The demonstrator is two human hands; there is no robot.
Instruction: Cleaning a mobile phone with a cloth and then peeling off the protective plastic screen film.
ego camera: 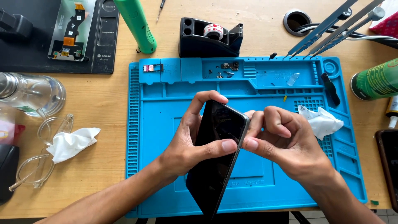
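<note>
Wooden desk [257, 37] under blue mat [265, 182]; room seemingly unseen.

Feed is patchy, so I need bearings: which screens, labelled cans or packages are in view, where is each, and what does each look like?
Phone: dark screen, held over the blue mat by left hand, right hand at its edge.
Display panel: top left, on a black pad, orange flex.
Green can: right edge, lying down, labelled.
Tape roll: top centre, red-white, in black dispenser.
Second phone: right edge, dark.
</note>
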